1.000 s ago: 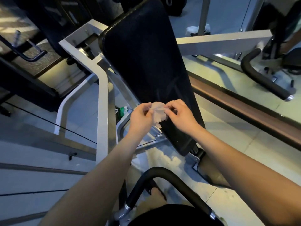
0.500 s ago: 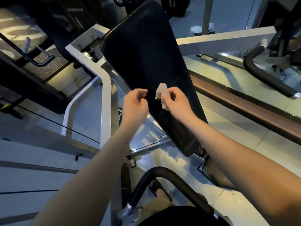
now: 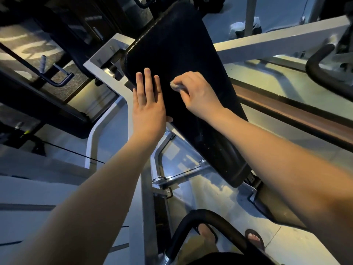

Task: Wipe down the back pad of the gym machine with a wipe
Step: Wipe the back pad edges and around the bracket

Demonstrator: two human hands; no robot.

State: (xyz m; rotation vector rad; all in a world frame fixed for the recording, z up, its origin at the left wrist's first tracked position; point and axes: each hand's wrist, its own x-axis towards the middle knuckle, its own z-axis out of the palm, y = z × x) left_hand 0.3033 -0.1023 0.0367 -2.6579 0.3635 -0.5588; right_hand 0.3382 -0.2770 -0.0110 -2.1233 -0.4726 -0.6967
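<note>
**First:** How far along are they?

**Second:** Starting nearest us, there are sandalled feet [image 3: 255, 240] just behind the black curved bar [image 3: 191, 224]. Both arms reach out over it toward the back pad [image 3: 177, 46].

**First:** And the hands?

**Second:** The left hand [image 3: 148, 108] lies flat against the pad's left edge, fingers straight and close together. I'd say it's bracing the pad. The right hand [image 3: 194, 92] is just to the right of it, fingers curled round a small wadded wipe [image 3: 174, 85] and pressing it onto the black surface about mid-pad.

**First:** So the wiping is under way?

**Second:** Only just, by my reckoning. The wad touches the pad, but I can't make out any wet streak.

**First:** What comes next?

**Second:** I'd guess long strokes, down to the near lower end and up to the far top by the white frame [image 3: 104, 58]. A wad that small will need many overlapping passes and steady pressure. Opening the wipe out might help.
</note>
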